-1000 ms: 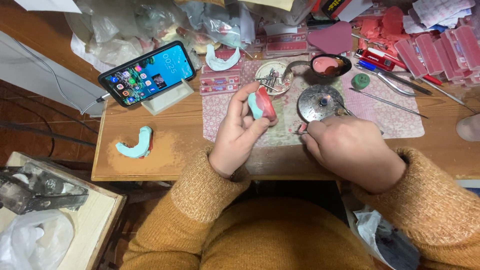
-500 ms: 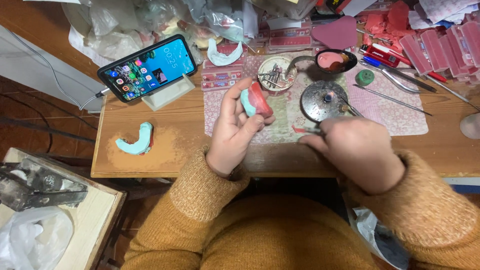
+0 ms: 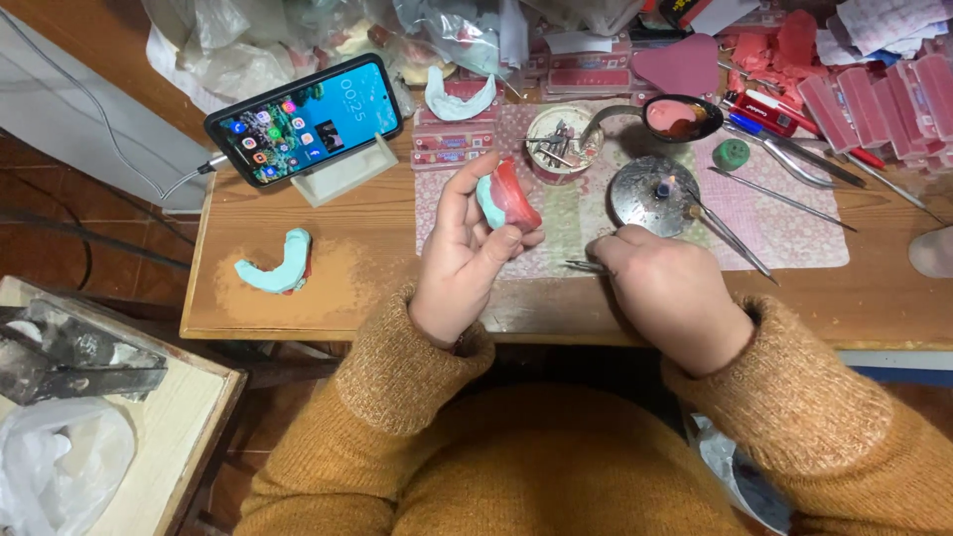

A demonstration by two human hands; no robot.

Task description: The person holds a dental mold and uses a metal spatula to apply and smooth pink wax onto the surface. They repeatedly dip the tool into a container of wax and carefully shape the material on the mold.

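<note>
Mustard-orange knitted jumper, fuzzy coarse weave. Long sleeves, ribbed cuffs bunched at wrists. Left hand [image 3: 467, 268], right hand [image 3: 667, 298] bare: no gloves, rings, watch visible.

A wooden bench [image 3: 347, 298] carries a pink patterned mat [image 3: 794, 238], a phone [image 3: 303, 119] propped on a small stand [image 3: 342, 174], a pale blue dental cast [image 3: 276, 266], a round metal burner [image 3: 653, 194], and long metal instruments [image 3: 779, 199].

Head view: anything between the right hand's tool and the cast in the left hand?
Nothing visible. The right hand holds a thin metal tool just right of the teal-and-red cast in the left hand; only patterned mat lies between.
</note>
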